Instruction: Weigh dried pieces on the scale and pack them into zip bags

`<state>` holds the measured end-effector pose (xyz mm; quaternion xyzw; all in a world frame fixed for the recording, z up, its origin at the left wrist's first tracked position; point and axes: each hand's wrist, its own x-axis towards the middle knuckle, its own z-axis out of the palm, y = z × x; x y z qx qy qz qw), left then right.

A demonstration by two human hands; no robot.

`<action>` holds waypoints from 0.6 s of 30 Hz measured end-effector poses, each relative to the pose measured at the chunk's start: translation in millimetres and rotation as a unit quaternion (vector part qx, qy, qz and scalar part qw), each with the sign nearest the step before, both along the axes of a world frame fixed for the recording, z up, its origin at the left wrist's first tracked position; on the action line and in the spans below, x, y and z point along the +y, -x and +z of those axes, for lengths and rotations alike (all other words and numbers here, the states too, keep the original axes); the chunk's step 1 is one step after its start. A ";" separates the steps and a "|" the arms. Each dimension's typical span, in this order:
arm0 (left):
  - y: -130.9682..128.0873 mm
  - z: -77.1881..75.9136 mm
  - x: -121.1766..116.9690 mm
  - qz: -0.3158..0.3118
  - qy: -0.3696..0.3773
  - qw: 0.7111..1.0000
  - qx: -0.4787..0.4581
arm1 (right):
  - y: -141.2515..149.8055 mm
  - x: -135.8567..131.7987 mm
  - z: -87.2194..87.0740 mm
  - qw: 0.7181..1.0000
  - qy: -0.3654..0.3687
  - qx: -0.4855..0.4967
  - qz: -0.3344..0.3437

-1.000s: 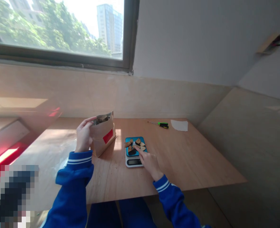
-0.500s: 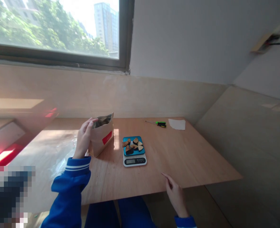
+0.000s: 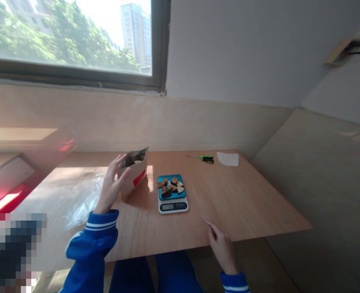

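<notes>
Two bare hands in the head view, well apart, neither clamped on anything. Left hand [image 3: 109, 187]: fingers spread and open, just beside the tilted kraft paper pouch [image 3: 134, 188], with any contact between fingertips and paper impossible to confirm from this angle. Pouch: on the left part of the wooden tabletop [image 3: 247, 203], toward the far edge, mouth open, silvery lining showing, red label [image 3: 139, 178] on its side. Right hand [image 3: 221, 248]: empty, fingers loosely together, at the near edge of the tabletop, index finger [image 3: 206, 224] pointing inward. Between the hands, near the middle of the tabletop, a digital kitchen scale [image 3: 173, 206] with a blue tray [image 3: 162, 195] under several brown, dark and pale chunks [image 3: 174, 181]. Along the far edge, a green-handled screwdriver [image 3: 207, 159] and a white paper sheet [image 3: 228, 159]. Near the left edge, crumpled clear plastic film [image 3: 85, 203].

Best handling, by the look of it: a steady palm against the soft pouch, given its tilt and open mouth, and slow movement around the scale, with chunks close to the tray's rim.

Pouch contents only partly in sight; scale display too small to read; chunks uncertain in kind; lower left corner hidden behind a pixelated patch; both forearms cut off by the frame.
</notes>
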<state>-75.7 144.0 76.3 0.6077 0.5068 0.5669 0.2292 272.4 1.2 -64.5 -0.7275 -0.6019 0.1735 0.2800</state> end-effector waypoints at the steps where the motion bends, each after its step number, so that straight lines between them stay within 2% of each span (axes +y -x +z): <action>1: 0.0 -2.2 -1.5 0.003 -0.006 1.000 0.006 | -0.1 -0.4 0.0 1.000 0.000 0.001 -0.002; 6: 4.2 -24.5 -14.4 0.040 -0.011 0.998 -0.054 | -0.4 0.3 0.9 1.000 0.011 0.003 -0.001; 10: 20.1 -48.7 -29.6 0.171 0.002 0.982 -0.080 | 2.8 3.0 -1.1 1.000 0.015 0.007 0.008; 14: 49.0 -76.3 -35.6 0.292 0.072 0.954 0.000 | 11.7 7.3 -2.1 0.999 0.020 0.024 0.023; 16: 64.3 -94.1 -33.2 0.315 0.081 0.944 0.064 | 18.1 13.3 2.2 0.999 0.020 0.029 0.034; 18: 77.0 -114.0 -29.0 0.301 0.101 0.940 0.123 | 25.1 24.7 11.4 0.999 0.019 0.020 0.042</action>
